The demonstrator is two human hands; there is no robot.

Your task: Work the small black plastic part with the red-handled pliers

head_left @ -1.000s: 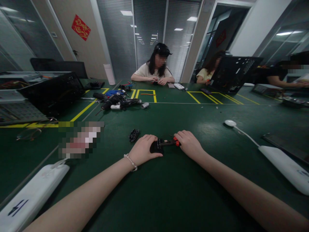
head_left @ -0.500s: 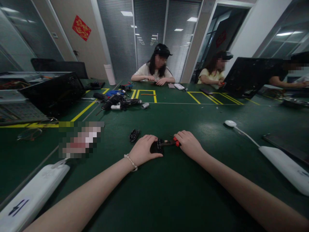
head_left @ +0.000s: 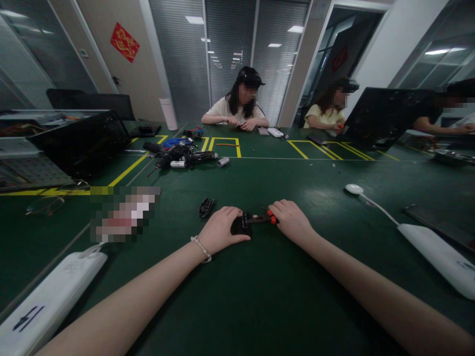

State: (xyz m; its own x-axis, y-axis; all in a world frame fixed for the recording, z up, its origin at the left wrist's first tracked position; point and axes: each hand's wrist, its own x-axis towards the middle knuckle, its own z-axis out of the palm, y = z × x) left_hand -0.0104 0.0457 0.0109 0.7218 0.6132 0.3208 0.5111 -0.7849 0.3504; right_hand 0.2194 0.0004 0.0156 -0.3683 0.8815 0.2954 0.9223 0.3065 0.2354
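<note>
A small flat black part (head_left: 242,225) with light marks lies on the green table, and my left hand (head_left: 221,228) grips it between thumb and fingers. In my right hand (head_left: 291,217) are red-handled pliers (head_left: 261,218), their dark jaws pointing left and reaching the part's right edge. Whether the jaws pinch anything is too small to tell. Just beyond my left hand sits another black part (head_left: 206,207), with an uneven, hollow-looking inside. My right fingers are wrapped round the handles, which are mostly hidden.
White power strips (head_left: 55,296) lie at the left, and a white device with a cable (head_left: 434,252) at the right. Farther back are a black power drill (head_left: 174,157) and an opened computer case (head_left: 81,148). Across the table sits a person (head_left: 237,106); others are at the right.
</note>
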